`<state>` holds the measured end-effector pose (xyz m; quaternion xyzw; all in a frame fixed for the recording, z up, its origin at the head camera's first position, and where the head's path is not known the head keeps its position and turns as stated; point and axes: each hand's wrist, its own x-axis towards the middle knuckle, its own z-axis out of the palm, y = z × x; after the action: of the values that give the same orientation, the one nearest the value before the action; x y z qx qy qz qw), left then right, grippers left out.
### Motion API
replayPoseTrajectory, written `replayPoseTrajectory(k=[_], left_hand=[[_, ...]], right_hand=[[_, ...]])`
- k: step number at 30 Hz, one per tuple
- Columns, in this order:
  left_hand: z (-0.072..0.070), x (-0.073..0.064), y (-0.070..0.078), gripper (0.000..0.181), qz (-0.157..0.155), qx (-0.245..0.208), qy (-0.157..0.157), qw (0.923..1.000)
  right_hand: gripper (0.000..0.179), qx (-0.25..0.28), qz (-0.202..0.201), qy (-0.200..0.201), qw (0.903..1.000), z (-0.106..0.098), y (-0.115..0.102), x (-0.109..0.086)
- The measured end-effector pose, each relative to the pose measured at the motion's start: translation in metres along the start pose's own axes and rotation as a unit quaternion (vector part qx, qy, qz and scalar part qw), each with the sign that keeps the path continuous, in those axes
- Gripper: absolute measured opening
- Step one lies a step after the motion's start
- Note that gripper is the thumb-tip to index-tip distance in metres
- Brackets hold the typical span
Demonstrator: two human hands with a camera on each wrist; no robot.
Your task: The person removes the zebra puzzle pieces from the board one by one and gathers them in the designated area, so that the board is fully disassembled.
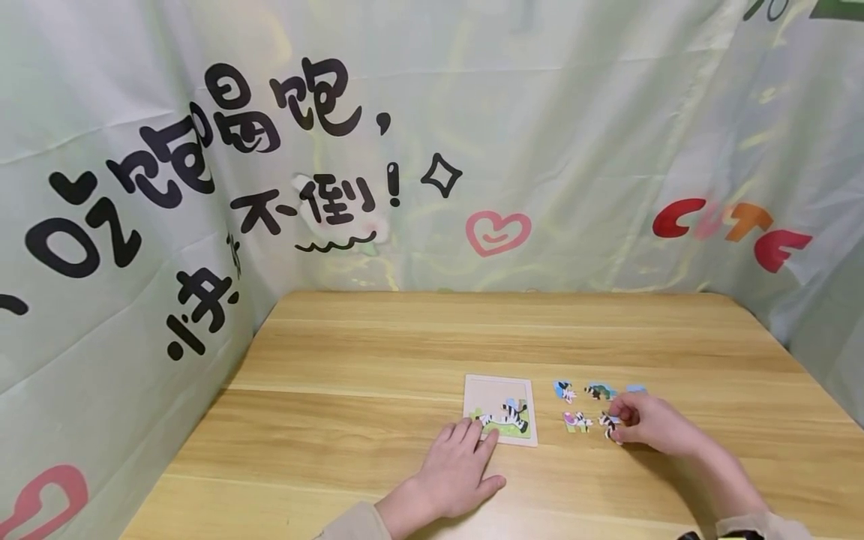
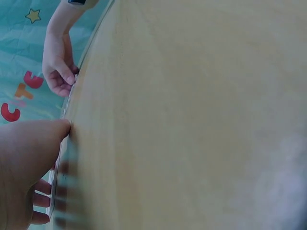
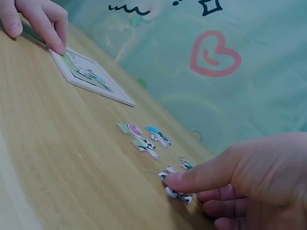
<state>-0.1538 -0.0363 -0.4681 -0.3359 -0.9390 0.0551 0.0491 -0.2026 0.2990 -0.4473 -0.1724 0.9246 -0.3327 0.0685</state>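
Observation:
A square jigsaw puzzle tray (image 1: 482,394) lies on the table, its lower part filled with zebra-and-grass pieces (image 1: 513,425) and its upper part bare. My left hand (image 1: 459,469) rests on the tray's lower left edge, fingers straight and thumb spread out on the wood. To the right, my right hand (image 1: 651,424) pinches a black-and-white puzzle piece (image 3: 173,184) between thumb and fingers. The fingers partly hide this piece. Close by lie loose pieces: one with pink and green (image 1: 577,421), one blue and white (image 1: 564,390), one dark green (image 1: 599,391).
A light blue piece (image 1: 636,388) shows just behind my right hand. The wooden table (image 1: 378,352) reaches back to a printed curtain (image 1: 574,150), which also stands along both sides. In the left wrist view, mostly bare tabletop (image 2: 182,120) shows.

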Motion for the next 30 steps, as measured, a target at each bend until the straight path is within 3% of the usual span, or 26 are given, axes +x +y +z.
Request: replayPoseTrajectory(k=[4, 16, 21, 30], left_hand=[[0.001, -0.001, 0.001, 0.066, 0.0, -0.003, 0.002, 1.0], [0.001, -0.001, 0.001, 0.066, 0.002, 0.005, 0.013, 0.9999], [0.0, 0.0, 0.001, 0.066, 0.001, 0.002, 0.014, 0.9999], [-0.002, 0.005, 0.001, 0.063, -0.002, -0.001, 0.033, 0.9995]], right_hand=[[0.027, -0.009, 0.015, 0.01, 0.9998, 0.002, 0.0, -0.001], [0.02, -0.006, 0.012, 0.025, 0.9996, -0.001, -0.01, 0.0], [0.023, -0.009, -0.001, 0.043, 0.999, 0.001, -0.034, 0.013], [0.028, 0.043, -0.033, 0.001, 0.9985, 0.026, -0.069, 0.05]])
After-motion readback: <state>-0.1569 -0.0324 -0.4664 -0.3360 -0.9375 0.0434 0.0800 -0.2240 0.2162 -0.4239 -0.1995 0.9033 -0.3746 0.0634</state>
